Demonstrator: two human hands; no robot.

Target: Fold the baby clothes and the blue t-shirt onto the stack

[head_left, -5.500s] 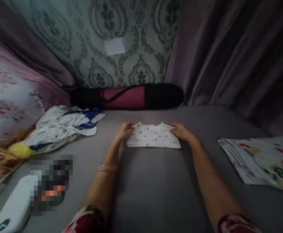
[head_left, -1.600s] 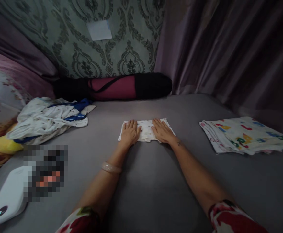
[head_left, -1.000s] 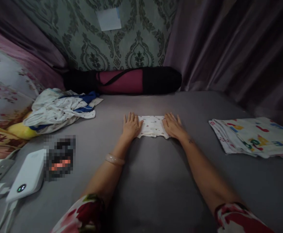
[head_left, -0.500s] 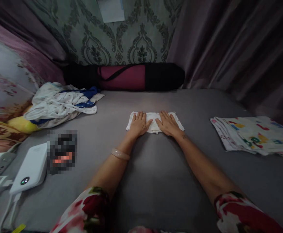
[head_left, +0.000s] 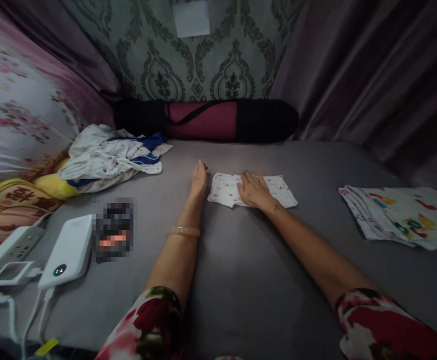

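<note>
The big grey sheet (head_left: 263,280) lies under everything here; the long black and pink bag (head_left: 263,120) rests at its far side, by the wall (head_left: 196,60). A messy heap of clothes (head_left: 98,155) sits on the left, with white and blue bits all in a jumble; a neat pile of folded cloths (head_left: 413,215) lies well apart on the right, with bright shapes on top. The small white cloth (head_left: 220,190) is in the middle, flat on the grey sheet, with little pictures on it; its edges look a bit wavy.

The right hand (head_left: 255,191) lies flat on the white cloth, with its fingers a little spread; it presses down and does not grip. The left hand (head_left: 199,175) has just come off the white cloth; it is now just beside the left end, turned on its side; its fingers are partly hidden, so I cannot tell how wide they are or if they hold anything. That leaves only one hand on the white cloth; its left end shows now, and I think that end could slide or lift more easily.
</note>
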